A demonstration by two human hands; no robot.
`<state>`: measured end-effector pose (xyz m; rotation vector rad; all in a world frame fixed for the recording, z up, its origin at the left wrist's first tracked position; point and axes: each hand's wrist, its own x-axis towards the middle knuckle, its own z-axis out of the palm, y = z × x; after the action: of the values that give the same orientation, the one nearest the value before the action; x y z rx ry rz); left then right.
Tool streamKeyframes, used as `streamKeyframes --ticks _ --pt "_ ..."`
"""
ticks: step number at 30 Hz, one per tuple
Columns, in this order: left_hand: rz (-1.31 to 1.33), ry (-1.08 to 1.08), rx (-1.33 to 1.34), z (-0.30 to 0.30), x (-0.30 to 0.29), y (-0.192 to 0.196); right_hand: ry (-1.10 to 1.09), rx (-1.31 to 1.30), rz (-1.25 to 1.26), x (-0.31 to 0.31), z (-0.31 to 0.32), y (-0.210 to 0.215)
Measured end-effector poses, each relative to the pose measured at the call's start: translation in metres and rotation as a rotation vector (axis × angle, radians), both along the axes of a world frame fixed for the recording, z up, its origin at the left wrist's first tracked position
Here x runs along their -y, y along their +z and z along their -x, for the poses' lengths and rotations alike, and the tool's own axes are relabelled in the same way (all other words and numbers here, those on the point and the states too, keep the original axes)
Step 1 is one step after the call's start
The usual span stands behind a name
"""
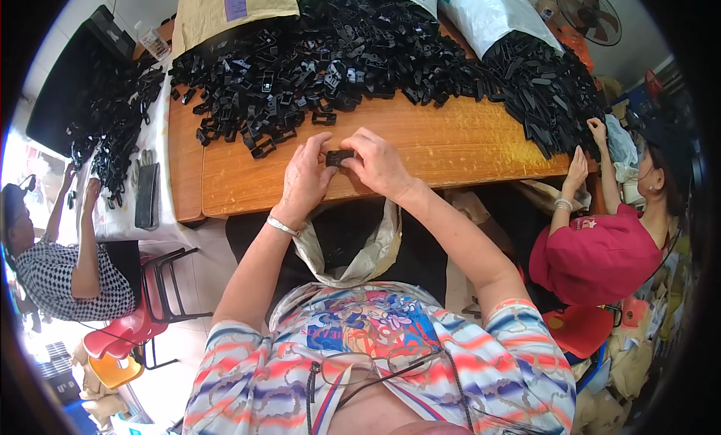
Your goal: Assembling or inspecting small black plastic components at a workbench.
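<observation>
My left hand (pixel 306 176) and my right hand (pixel 378 163) meet over the wooden table (pixel 451 146), both pinching one small black plastic clip (pixel 339 157) between thumbs and fingers. A silver bracelet circles my left wrist. Just beyond my hands spreads a large heap of the same black plastic clips (pixel 315 56), with a few loose ones lying at its near edge. An open white bag (pixel 360 243) hangs below the table edge, in front of my lap.
A person in red (pixel 601 247) at the right reaches into another clip pile (pixel 548 90). At the left a person in a checked top (pixel 71 273) handles clips on a white-covered table. Sacks (pixel 496 11), a cardboard box (pixel 225 7), a fan and red chairs stand around.
</observation>
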<state>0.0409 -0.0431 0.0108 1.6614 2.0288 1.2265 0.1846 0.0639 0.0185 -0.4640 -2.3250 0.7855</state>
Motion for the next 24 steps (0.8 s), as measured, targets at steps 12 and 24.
streamKeyframes --ticks 12,24 --pt "0.042 0.032 0.403 0.015 -0.003 -0.008 0.014 0.124 0.114 -0.001 0.004 -0.006" --pt "0.372 -0.066 0.183 0.036 -0.012 0.001 -0.005 0.165 0.166 0.034 -0.021 -0.009"
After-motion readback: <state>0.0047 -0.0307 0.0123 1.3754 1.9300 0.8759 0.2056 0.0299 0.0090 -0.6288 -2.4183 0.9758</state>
